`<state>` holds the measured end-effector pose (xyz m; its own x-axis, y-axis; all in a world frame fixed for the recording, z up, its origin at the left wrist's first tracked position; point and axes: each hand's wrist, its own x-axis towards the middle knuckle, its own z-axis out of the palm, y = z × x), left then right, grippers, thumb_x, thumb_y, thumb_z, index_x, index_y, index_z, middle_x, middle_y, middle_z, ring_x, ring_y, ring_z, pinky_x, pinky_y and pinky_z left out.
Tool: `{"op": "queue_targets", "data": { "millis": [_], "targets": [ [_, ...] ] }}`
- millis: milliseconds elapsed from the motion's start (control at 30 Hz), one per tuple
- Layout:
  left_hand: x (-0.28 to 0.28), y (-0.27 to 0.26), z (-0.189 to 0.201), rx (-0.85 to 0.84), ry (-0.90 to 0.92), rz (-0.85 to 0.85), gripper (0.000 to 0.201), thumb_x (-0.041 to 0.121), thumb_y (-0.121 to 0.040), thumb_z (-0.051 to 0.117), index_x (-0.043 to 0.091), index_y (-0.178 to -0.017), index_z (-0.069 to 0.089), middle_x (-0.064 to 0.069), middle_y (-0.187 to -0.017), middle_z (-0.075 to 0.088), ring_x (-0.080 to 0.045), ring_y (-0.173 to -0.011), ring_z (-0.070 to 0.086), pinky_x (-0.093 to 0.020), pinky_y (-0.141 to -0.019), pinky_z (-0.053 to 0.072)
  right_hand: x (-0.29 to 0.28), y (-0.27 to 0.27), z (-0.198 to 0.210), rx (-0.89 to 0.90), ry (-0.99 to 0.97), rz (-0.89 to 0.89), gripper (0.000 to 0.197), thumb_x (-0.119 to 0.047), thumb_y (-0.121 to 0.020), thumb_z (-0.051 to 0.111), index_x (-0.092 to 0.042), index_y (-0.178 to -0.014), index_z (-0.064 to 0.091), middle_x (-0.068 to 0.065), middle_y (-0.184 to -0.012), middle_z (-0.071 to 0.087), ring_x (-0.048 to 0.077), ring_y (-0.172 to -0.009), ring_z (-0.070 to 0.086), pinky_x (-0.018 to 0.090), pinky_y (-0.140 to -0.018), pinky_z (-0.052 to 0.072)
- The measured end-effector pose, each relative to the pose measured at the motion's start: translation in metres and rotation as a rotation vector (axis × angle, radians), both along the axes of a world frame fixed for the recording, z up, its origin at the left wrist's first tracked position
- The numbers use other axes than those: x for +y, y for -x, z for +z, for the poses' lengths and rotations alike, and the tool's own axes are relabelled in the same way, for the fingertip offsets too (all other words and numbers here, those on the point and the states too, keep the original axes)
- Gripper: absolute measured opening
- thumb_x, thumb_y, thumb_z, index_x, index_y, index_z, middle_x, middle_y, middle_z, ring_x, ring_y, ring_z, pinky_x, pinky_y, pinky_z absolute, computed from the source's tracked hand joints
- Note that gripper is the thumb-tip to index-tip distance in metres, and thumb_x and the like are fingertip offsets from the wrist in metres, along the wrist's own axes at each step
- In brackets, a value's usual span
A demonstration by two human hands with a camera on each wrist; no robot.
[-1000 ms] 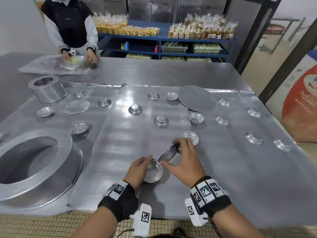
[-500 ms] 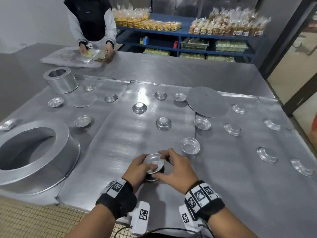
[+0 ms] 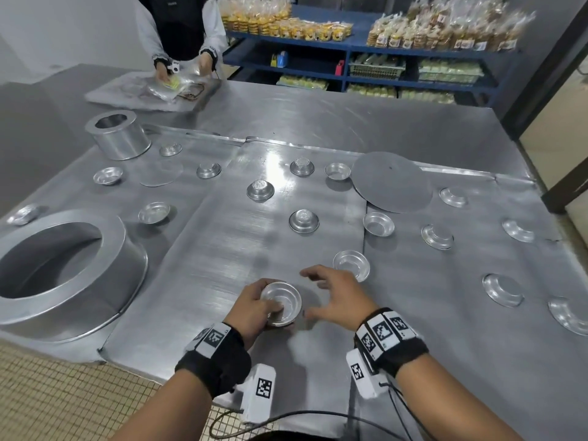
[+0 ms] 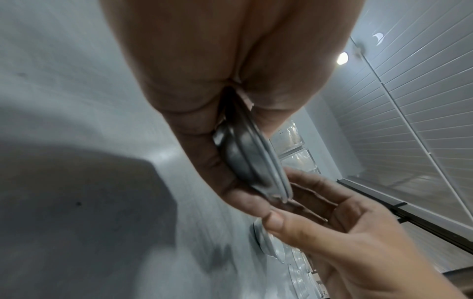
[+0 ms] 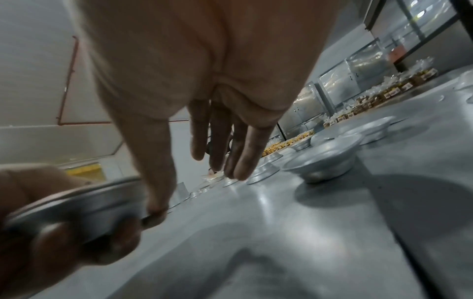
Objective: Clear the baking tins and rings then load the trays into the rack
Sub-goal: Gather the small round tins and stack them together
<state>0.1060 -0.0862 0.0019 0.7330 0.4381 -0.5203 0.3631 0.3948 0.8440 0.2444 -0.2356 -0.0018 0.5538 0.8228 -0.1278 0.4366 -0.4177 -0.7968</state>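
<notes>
Gripping stacked tins (image 3: 280, 303), the left hand (image 3: 254, 308) shows two nested rims only at wrist view; right hand (image 3: 339, 299) spread, empty.

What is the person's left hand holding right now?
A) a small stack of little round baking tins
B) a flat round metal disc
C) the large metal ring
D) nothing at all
A: the left hand curls round a small stack of tins, whose nested rims show in the left wrist view, while the right hand hovers open beside it.
</notes>
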Motion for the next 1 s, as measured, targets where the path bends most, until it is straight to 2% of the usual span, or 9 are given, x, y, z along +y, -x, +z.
{"op": "queue_targets", "data": {
  "millis": [133,267,400,567,733,800,900,967,1000],
  "targets": [
    [-0.005,-0.004,0.002,0.003,-0.008,0.003,0.037,-0.022,-0.083,0.05,0.0,-0.111,0.062,-0.026,-0.101,0.063,-0.043,-0.088,0.064,-0.042,-0.06,0.059,-0.005,-0.033,0.003,-0.296,0.103,-0.173,0.06,-0.032,-0.072,0.084,-0.019,-0.126,0.06,0.0,-0.126,0.059,0.02,-0.123,0.047,0.033,-0.109,0.036],
    [-0.009,-0.008,0.004,0.004,-0.014,0.012,0.037,-0.021,-0.084,0.049,-0.001,-0.112,0.062,-0.026,-0.101,0.062,-0.041,-0.085,0.064,-0.043,-0.06,0.06,-0.013,-0.057,0.001,-0.446,0.318,-0.272,0.085,-0.053,-0.068,0.081,-0.021,-0.139,0.048,0.0,-0.144,0.045,0.026,-0.132,0.034,0.039,-0.109,0.033],
    [-0.013,-0.01,0.003,0.003,-0.024,0.017,0.038,-0.021,-0.084,0.048,-0.001,-0.112,0.062,-0.024,-0.098,0.062,-0.038,-0.083,0.063,-0.046,-0.062,0.061,-0.016,-0.069,0.001,-0.377,0.461,-0.267,0.106,-0.064,-0.062,0.081,-0.017,-0.147,0.038,0.004,-0.149,0.04,0.03,-0.134,0.036,0.042,-0.109,0.037],
    [-0.015,-0.01,0.001,0.008,-0.034,0.033,0.043,-0.005,-0.064,0.059,0.005,-0.105,0.067,-0.021,-0.094,0.064,-0.037,-0.084,0.062,-0.067,-0.076,0.056,-0.014,-0.069,-0.003,-0.298,0.403,-0.256,0.098,-0.053,-0.065,0.084,-0.01,-0.144,0.044,0.011,-0.14,0.048,0.028,-0.133,0.041,0.033,-0.108,0.035],
    [-0.013,-0.008,0.002,0.016,-0.058,0.029,0.046,-0.001,-0.059,0.058,0.008,-0.103,0.069,-0.021,-0.095,0.066,-0.037,-0.086,0.063,-0.068,-0.076,0.055,-0.012,-0.055,0.01,-0.302,0.278,-0.24,0.093,-0.049,-0.066,0.084,-0.011,-0.142,0.047,0.007,-0.135,0.05,0.025,-0.13,0.043,0.03,-0.107,0.034],
    [-0.011,-0.009,0.005,0.026,-0.063,0.024,0.041,-0.001,-0.063,0.061,0.007,-0.103,0.068,-0.02,-0.095,0.066,-0.036,-0.085,0.064,-0.066,-0.075,0.056,-0.01,-0.045,0.019,-0.306,0.202,-0.218,0.091,-0.051,-0.065,0.085,-0.014,-0.14,0.049,0.003,-0.133,0.051,0.021,-0.128,0.044,0.028,-0.106,0.034],
    [-0.006,-0.011,0.006,0.032,-0.051,0.038,0.019,-0.002,-0.086,0.062,0.006,-0.102,0.068,-0.019,-0.095,0.067,-0.033,-0.083,0.066,-0.065,-0.075,0.057,-0.005,-0.025,0.033,-0.296,0.134,-0.162,0.089,-0.053,-0.064,0.084,-0.019,-0.139,0.05,-0.003,-0.131,0.05,0.015,-0.126,0.043,0.022,-0.103,0.033],
    [-0.002,-0.012,0.006,0.021,-0.019,0.059,0.012,0.013,-0.093,0.064,0.005,-0.102,0.068,-0.018,-0.097,0.068,-0.033,-0.085,0.067,-0.065,-0.076,0.057,0.001,-0.012,0.039,-0.292,0.1,-0.132,0.088,-0.054,-0.063,0.084,-0.021,-0.137,0.051,-0.007,-0.128,0.051,0.011,-0.123,0.043,0.018,-0.098,0.03],
    [0.001,-0.013,0.006,0.01,0.005,0.065,0.019,0.022,-0.095,0.065,0.005,-0.104,0.068,-0.018,-0.098,0.069,-0.034,-0.088,0.068,-0.066,-0.078,0.056,0.005,-0.005,0.041,-0.299,0.086,-0.113,0.088,-0.055,-0.062,0.084,-0.022,-0.137,0.052,-0.008,-0.127,0.052,0.01,-0.121,0.044,0.017,-0.096,0.029]
  ]
}}
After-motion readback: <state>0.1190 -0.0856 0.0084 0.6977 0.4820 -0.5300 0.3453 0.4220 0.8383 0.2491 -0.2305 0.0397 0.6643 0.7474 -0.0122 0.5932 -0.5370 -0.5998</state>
